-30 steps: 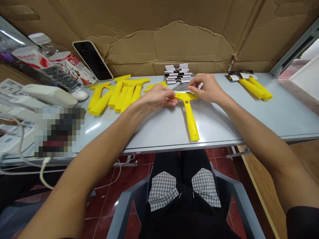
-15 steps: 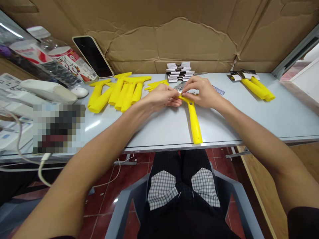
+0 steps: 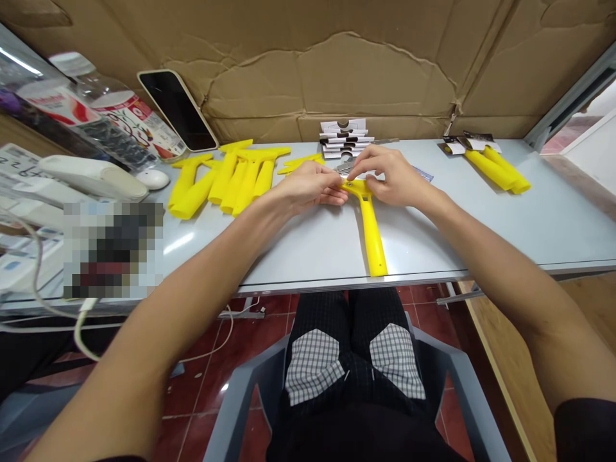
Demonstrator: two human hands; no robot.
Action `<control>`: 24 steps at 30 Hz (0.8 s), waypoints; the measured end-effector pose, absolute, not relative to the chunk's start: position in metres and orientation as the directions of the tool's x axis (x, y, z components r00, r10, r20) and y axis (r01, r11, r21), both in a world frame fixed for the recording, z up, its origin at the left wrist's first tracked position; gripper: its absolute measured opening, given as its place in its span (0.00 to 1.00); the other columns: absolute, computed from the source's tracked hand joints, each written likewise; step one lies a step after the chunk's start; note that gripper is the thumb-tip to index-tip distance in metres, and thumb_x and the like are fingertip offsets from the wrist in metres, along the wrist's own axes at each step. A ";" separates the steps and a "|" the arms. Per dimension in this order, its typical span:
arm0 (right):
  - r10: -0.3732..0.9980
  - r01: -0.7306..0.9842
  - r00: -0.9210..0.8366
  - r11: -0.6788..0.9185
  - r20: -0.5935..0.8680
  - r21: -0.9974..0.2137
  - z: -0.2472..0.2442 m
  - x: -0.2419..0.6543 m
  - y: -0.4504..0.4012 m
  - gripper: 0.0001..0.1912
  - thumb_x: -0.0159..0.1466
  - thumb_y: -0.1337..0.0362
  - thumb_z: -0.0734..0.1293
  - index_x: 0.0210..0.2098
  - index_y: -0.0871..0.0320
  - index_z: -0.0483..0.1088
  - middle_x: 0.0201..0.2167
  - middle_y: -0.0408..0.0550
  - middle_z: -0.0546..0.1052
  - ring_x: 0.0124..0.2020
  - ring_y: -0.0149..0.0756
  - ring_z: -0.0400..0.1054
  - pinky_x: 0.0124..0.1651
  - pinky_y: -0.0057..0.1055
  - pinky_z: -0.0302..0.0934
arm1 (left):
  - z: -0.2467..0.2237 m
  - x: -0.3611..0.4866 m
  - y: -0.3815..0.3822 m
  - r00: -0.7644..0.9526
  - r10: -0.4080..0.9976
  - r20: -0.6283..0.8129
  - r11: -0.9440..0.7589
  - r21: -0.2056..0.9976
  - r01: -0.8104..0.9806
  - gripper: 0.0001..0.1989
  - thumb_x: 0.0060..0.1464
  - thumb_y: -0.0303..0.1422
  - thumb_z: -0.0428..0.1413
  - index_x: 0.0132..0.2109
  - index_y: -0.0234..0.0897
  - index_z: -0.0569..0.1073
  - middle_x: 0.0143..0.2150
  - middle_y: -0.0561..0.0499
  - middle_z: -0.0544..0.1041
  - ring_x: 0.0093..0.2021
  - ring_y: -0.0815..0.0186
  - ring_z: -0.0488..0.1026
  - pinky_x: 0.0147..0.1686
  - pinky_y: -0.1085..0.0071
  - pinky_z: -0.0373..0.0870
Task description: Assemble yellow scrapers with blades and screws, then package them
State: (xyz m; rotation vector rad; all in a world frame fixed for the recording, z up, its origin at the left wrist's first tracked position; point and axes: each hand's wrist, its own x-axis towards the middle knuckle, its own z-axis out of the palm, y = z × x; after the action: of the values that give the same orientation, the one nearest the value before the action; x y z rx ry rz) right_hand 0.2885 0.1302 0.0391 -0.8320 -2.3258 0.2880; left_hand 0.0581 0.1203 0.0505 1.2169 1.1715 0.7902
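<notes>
A yellow T-shaped scraper lies on the table, its handle toward me and the handle's end near the front edge. Closed on the left end of its head is my left hand. My right hand is at the right part of the head, thumb against it and fingertips bent over the top. A small screw shows in the head between my hands. Metal blades lie just behind the head, partly covered by my fingers.
Several yellow scraper handles lie at left, with flat yellow pieces beside them. White card sleeves are stacked at the back. Two carded yellow scrapers lie at right. A phone, bottles and white devices crowd the left.
My right fingers have lifted slightly off the head's middle, and the screw there has come into view. The scraper has shifted slightly left.
</notes>
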 end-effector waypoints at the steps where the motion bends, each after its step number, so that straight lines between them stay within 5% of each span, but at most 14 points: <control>1: 0.629 0.489 -0.601 0.778 0.493 -0.395 0.039 0.288 0.130 0.23 0.62 0.74 0.66 0.48 0.52 0.87 0.52 0.54 0.82 0.54 0.53 0.76 0.62 0.52 0.70 | 0.050 0.058 0.121 0.260 0.934 -0.243 0.217 0.968 0.123 0.03 0.57 0.20 0.63 0.37 0.31 0.79 0.30 0.38 0.83 0.31 0.63 0.83 0.42 0.68 0.84; 17: 0.629 0.497 -0.605 0.777 0.488 -0.386 0.038 0.288 0.129 0.21 0.65 0.72 0.65 0.47 0.53 0.88 0.51 0.54 0.82 0.54 0.52 0.76 0.62 0.52 0.69 | 0.048 0.056 0.123 0.280 0.935 -0.220 0.191 0.973 0.125 0.04 0.56 0.20 0.64 0.37 0.30 0.78 0.30 0.38 0.84 0.31 0.63 0.83 0.39 0.68 0.84; 24: 0.635 0.502 -0.605 0.772 0.480 -0.389 0.038 0.288 0.130 0.25 0.67 0.73 0.65 0.59 0.54 0.84 0.54 0.56 0.82 0.54 0.52 0.77 0.61 0.49 0.70 | 0.050 0.057 0.122 0.269 0.934 -0.234 0.207 0.970 0.126 0.03 0.60 0.21 0.62 0.39 0.31 0.78 0.29 0.39 0.83 0.29 0.64 0.82 0.40 0.68 0.84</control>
State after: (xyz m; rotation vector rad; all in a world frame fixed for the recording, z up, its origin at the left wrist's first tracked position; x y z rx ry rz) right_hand 0.2878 0.1299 0.0379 -0.8454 -2.3501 0.2844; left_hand 0.0565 0.1223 0.0501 1.2317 1.1615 0.7905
